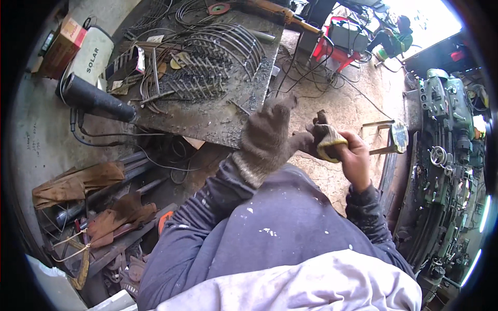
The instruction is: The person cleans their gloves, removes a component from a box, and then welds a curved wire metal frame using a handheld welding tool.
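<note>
My left hand (265, 133) wears a grey-brown knitted work glove with a paler cuff. Its fingers reach forward and its thumb stands apart, with the thumb's tip at the edge of a second work glove. That work glove (328, 142), dark with a yellowish cuff edge, is in front of my body. My bare right hand (357, 158) is closed on its cuff from the right. Ahead of my left hand lies a dirty metal workbench (207, 127). On it rests a frame of curved metal bars (228, 44) with rows of short rods (199, 80).
A black tube-shaped tool (98, 98) and a white case (92, 57) are at left. Brown cloths (80, 184) lie over metal stock. A stool (398, 137) stands right, before a green lathe (441, 150). Cables (332, 78) cross the floor; another person (397, 39) sits beyond.
</note>
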A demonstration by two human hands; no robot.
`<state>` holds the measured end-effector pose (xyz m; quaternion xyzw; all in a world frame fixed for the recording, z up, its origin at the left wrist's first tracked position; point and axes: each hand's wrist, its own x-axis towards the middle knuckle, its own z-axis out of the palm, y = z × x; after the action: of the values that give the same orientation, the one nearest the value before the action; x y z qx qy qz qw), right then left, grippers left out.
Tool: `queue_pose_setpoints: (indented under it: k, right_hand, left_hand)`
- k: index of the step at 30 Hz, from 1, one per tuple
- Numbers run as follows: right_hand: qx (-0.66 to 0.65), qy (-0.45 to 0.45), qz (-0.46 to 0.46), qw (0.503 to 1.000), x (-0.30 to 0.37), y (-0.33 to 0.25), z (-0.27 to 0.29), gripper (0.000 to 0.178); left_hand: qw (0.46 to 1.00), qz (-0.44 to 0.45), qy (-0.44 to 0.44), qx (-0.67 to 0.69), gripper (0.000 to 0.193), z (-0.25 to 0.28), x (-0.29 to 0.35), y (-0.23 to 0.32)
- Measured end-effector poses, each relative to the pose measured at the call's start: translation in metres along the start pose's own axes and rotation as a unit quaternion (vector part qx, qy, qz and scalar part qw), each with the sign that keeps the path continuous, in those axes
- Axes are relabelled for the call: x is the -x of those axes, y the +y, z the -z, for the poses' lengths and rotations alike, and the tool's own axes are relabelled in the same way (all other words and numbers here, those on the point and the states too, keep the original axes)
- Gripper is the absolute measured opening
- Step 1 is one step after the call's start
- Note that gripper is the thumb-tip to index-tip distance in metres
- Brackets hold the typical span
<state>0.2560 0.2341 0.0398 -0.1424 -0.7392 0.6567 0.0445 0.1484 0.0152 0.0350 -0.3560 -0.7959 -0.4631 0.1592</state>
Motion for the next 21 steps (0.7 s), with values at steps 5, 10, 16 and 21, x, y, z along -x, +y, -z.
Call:
queue_pose_setpoints:
  k: [5, 10, 16, 21]
  right_hand:
    - [-0.023, -0.055, -0.016, 0.998, -0.033, 0.021, -0.014, 0.016]
    - [-0.105, -0.084, 0.003, 0.991, -0.071, 0.04, 0.017, 0.021]
    - [0.183, -0.092, 0.176, 0.963, -0.137, 0.071, 0.09, 0.017]
    - [0.199, -0.231, 0.161, 0.939, -0.173, 0.121, 0.115, 0.023]
  left_hand:
    - [0.923, 0.164, -0.173, 0.302, 0.053, -0.035, 0.003, 0.012]
    - [0.889, 0.348, -0.11, 0.275, 0.027, -0.082, -0.019, -0.006]
    - [0.747, 0.56, -0.089, 0.347, 0.027, -0.158, -0.063, -0.015]
    - [0.734, 0.536, -0.074, 0.411, 0.024, -0.211, -0.114, 0.029]
